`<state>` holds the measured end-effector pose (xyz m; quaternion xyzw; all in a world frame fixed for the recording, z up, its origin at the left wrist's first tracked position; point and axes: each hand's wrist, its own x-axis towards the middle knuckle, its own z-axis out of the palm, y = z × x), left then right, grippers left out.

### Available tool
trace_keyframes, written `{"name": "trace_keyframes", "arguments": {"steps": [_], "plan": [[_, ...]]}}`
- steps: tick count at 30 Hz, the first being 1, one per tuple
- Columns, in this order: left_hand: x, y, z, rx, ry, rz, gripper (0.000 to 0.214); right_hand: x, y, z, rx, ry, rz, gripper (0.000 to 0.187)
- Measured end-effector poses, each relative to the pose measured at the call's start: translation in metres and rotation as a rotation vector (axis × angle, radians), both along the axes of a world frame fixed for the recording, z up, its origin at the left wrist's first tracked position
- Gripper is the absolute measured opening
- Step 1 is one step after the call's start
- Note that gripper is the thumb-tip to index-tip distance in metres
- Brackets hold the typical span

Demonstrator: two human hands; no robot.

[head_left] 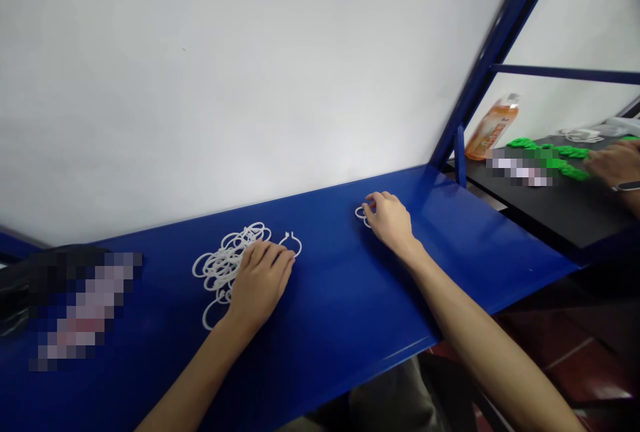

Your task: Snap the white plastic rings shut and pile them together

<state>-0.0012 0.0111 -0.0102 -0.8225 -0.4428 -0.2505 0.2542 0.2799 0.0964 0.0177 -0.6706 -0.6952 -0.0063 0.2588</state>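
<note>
My left hand [264,279] is over the right side of a loose pile of white plastic rings [215,267], its fingers bent downward and close together. One white ring [301,245] with a gap and knobbed ends sticks out at its fingertips; the thumb is hidden. Farther right, my right hand [390,220] is curled in a pinch, palm down, low over the table. A couple of white rings [359,212] show at its thumb and fingertips, partly covered by the hand.
The blue table [330,312] runs along a pale wall [225,85]. A dark bag-like item [65,255] lies at left. Beyond a blue frame [480,79], a black table [545,209] bears an orange bottle [494,129] and green cords [573,152], with another person's hand [615,162].
</note>
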Motion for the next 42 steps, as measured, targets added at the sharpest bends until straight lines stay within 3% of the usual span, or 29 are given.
{"name": "trace_keyframes", "arguments": {"steps": [3, 5, 9, 14, 19, 27, 35, 42], "plan": [[0.007, -0.008, 0.01, 0.072, -0.038, -0.05, 0.011, -0.021, -0.019, 0.004, 0.041, 0.19, 0.325, 0.019], [0.011, -0.012, 0.015, 0.104, -0.054, -0.094, 0.012, -0.039, -0.037, 0.003, -0.072, 0.392, 0.581, 0.022], [0.015, -0.019, 0.019, 0.106, -0.045, -0.213, 0.013, -0.068, -0.066, -0.006, -0.272, 0.583, 0.78, 0.021], [0.019, -0.024, 0.017, 0.024, -0.132, -0.287, 0.02, -0.069, -0.068, -0.012, -0.224, 0.522, 0.788, 0.023], [0.013, -0.02, 0.011, -0.082, -0.375, -0.164, 0.027, -0.059, -0.064, -0.009, -0.122, 0.363, 0.798, 0.027], [0.012, -0.018, 0.01, -0.335, -0.437, -0.299, 0.009, -0.061, -0.07, -0.01, -0.137, 0.047, 0.911, 0.026], [0.019, -0.02, 0.018, -0.51, -0.565, -0.274, 0.012, -0.059, -0.068, -0.011, -0.152, -0.086, 0.916, 0.025], [0.017, -0.02, 0.015, -0.559, -0.615, -0.223, 0.015, -0.059, -0.069, -0.015, -0.073, -0.155, 0.92, 0.023]]}}
